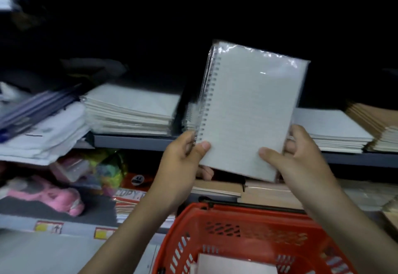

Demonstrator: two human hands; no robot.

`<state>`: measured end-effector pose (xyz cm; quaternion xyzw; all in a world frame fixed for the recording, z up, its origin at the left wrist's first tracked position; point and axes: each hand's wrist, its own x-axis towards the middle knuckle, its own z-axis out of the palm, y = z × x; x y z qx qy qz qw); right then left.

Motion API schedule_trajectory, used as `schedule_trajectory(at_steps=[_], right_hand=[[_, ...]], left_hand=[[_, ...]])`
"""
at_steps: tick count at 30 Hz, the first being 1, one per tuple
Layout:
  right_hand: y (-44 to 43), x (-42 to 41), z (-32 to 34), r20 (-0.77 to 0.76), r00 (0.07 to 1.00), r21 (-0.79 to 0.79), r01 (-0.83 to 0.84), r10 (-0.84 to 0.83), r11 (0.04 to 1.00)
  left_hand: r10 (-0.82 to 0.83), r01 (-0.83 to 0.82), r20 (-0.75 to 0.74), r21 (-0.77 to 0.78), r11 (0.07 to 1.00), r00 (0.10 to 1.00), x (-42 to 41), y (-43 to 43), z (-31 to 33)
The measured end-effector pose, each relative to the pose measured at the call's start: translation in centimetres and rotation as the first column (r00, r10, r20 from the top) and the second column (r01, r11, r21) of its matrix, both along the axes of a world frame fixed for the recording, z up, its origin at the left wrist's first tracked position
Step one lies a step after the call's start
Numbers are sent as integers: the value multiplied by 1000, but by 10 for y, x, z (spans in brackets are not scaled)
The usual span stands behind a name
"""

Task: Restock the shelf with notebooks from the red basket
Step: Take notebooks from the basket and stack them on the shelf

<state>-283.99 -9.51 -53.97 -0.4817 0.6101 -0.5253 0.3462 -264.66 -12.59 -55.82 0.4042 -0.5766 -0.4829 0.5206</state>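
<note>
Shelf [133, 142]: white notebook stacks [129, 112] along its front edge. Red basket [247, 211] below it, with one loose notebook [232, 263] inside. Wrapped spiral notebook [247, 112] is held upright and tilted above the basket rim — left hand [181, 157] pinches its lower-left corner, right hand [301, 157] its lower-right.
</note>
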Motion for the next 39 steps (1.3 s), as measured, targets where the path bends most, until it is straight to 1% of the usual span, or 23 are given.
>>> schedule_trajectory(at_steps=[2,5,6,7,9,11,12,13,15,17,21,25,28,30,33,35,37,39], right_hand=[[-14,7,13,-27,997,-79,76,-79,994],[-48,15,27,-85,979,-163,172,-188,971],[-60,17,31,-126,971,-167,180,-202,969],[-73,18,33,-196,959,-143,176,-203,974],[-93,20,36,-394,908,-32,140,-141,990],[-105,23,32,-551,834,88,99,-34,991],[-110,25,29,-612,790,133,89,11,987],[-114,26,25,-665,746,166,90,44,982],[-119,29,22,-730,679,205,115,73,972],[-118,32,24,-751,656,217,137,76,966],[-113,32,33,-709,698,263,134,97,955],[-107,32,38,-696,708,283,112,123,953],[-103,31,38,-588,803,263,76,98,962],[-99,33,35,-549,831,260,71,87,963],[-96,35,24,-502,865,175,104,-2,979],[-93,33,15,-442,895,108,125,-65,986],[-88,32,7,-345,934,44,116,-94,992],[-78,33,-2,-196,979,6,63,-60,998]], left_hand=[[79,-75,26,-110,991,997,-2,-12,13],[187,-146,142,-258,955,972,-3,-35,29],[239,-170,216,-295,940,947,-2,-44,29],[302,-191,316,-336,922,900,-2,-51,29],[394,-201,486,-401,894,780,-3,-61,24],[397,-162,588,-412,897,705,-9,-66,15],[387,-153,615,-399,904,687,-12,-66,10],[372,-150,624,-379,913,687,-13,-66,5],[328,-156,611,-318,935,721,-12,-65,-2],[278,-145,576,-267,953,769,-8,-64,-9],[240,-151,482,-217,964,842,-1,-66,-12],[218,-177,398,-138,974,891,7,-66,-13],[211,-168,369,-146,975,905,5,-63,-13],[212,-166,354,-156,974,911,3,-61,-13],[224,-189,306,-141,972,925,2,-60,-16],[238,-204,291,-144,968,927,0,-58,-17],[244,-211,284,-140,967,927,-3,-55,-17],[230,-199,265,-137,970,937,-4,-54,-18]])
